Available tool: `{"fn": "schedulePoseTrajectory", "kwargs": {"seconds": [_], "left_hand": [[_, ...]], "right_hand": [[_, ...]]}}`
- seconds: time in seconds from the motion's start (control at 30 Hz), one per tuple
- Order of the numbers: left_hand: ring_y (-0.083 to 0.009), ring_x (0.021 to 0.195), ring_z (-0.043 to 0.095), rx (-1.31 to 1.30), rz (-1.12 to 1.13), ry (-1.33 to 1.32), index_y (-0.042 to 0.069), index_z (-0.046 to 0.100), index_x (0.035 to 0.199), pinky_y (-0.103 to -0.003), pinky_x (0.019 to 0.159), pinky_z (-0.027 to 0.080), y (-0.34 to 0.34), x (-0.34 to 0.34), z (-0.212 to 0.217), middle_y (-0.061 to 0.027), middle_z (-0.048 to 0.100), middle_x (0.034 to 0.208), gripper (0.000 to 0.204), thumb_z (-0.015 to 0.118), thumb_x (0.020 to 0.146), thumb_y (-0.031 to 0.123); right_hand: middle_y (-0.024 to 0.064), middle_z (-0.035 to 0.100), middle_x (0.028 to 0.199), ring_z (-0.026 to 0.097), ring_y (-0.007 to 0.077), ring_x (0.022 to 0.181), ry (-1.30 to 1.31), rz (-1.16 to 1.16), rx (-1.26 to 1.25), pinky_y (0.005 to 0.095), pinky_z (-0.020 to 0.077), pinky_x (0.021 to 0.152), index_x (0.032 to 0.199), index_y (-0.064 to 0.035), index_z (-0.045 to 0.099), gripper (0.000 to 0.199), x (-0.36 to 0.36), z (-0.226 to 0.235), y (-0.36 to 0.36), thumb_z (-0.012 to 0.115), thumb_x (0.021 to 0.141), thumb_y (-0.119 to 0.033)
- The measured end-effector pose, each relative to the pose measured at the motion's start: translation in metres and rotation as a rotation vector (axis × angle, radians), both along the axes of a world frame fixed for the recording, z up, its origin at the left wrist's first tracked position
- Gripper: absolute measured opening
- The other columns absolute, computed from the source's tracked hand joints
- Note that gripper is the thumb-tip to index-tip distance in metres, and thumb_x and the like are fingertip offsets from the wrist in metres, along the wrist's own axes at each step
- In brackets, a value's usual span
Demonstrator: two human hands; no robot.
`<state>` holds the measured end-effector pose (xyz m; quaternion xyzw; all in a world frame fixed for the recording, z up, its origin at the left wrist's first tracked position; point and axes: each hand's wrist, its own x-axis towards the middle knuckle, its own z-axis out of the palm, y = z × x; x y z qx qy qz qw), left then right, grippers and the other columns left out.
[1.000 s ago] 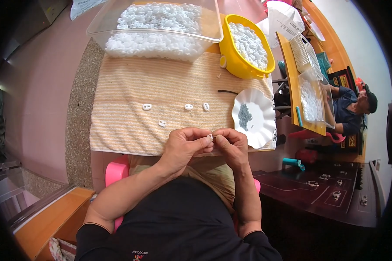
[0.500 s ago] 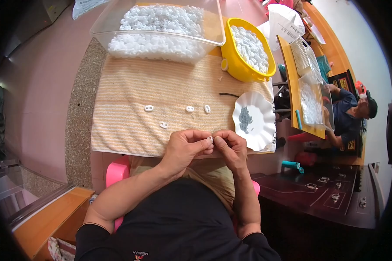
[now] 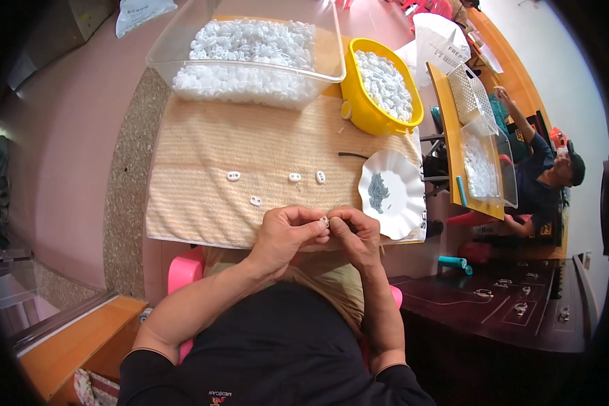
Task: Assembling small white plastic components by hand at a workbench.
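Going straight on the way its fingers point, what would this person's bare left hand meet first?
Probably the bare right hand: the left hand points rightward at it, with a small white plastic-looking piece at its fingertips. Depth leaves any gap between the hands unclear.

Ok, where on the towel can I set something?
Bare towel lies between the clear bin and the row of three white oval pieces, and left of them. Crowded: right side, with yellow tub, black strip and scalloped plate; the near edge by the hands.
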<state>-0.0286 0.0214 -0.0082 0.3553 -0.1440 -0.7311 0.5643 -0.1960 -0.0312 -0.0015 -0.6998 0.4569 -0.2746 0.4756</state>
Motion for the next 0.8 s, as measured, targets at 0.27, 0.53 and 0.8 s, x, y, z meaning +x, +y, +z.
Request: {"fn": "schedulePoseTrajectory", "kwargs": {"seconds": [0.27, 0.53, 0.8], "left_hand": [[-0.0139, 0.077, 0.065, -0.015, 0.035, 0.046, -0.004, 0.062, 0.100, -0.026, 0.072, 0.056, 0.000, 0.003, 0.003, -0.0100, 0.066, 0.088, 0.016, 0.064, 0.086, 0.002], [-0.0164, 0.078, 0.065, -0.017, 0.090, 0.104, -0.002, 0.061, 0.100, -0.029, 0.076, 0.056, -0.001, 0.009, 0.010, -0.0091, 0.066, 0.089, 0.015, 0.063, 0.086, 0.002], [-0.0161, 0.078, 0.065, -0.010, 0.105, 0.120, -0.001, 0.062, 0.099, -0.029, 0.075, 0.055, -0.002, 0.010, 0.010, -0.0089, 0.066, 0.089, 0.014, 0.064, 0.086, 0.002]], "right_hand": [[0.0050, 0.063, 0.080, 0.059, 0.0105, 0.070, -0.246, -0.116, 0.191, 0.0237, 0.0493, 0.064, 0.097, 0.0038, 0.063, 0.014, -0.004, -0.004, -0.013, 0.059, 0.092, -0.008], [0.0079, 0.061, 0.075, 0.057, 0.0113, 0.058, 0.200, -0.040, -0.417, 0.0260, 0.0454, 0.051, 0.100, 0.0026, 0.063, 0.015, 0.036, 0.010, -0.038, 0.062, 0.086, -0.004], [0.0157, 0.062, 0.085, 0.060, 0.0357, 0.077, 0.470, -0.003, -0.551, 0.0415, 0.0475, 0.067, 0.091, -0.0024, 0.063, 0.012, 0.050, 0.011, -0.048, 0.063, 0.083, -0.011]]}}
